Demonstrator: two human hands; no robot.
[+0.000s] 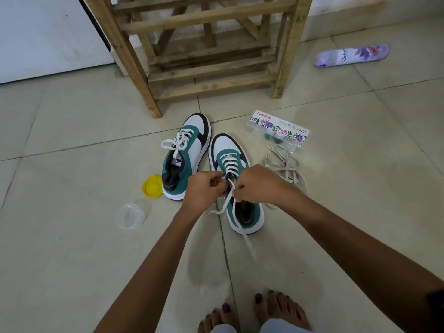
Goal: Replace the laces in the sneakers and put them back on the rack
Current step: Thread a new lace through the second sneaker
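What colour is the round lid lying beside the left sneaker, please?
Yellow; the lid shows clearly in the head view.

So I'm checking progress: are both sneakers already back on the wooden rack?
No, the left sneaker and right sneaker both stand on the floor tiles before the rack.

Rough bare-wood rack, glossy floor tiles, clear plastic cup, flat cloth laces

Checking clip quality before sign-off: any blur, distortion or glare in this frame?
Head view: soft, even light with no hard glare; wide-angle bending bows the wooden rack and the floor tile lines; the loose lace end is motion-smeared; both hands and the sneakers are sharp.
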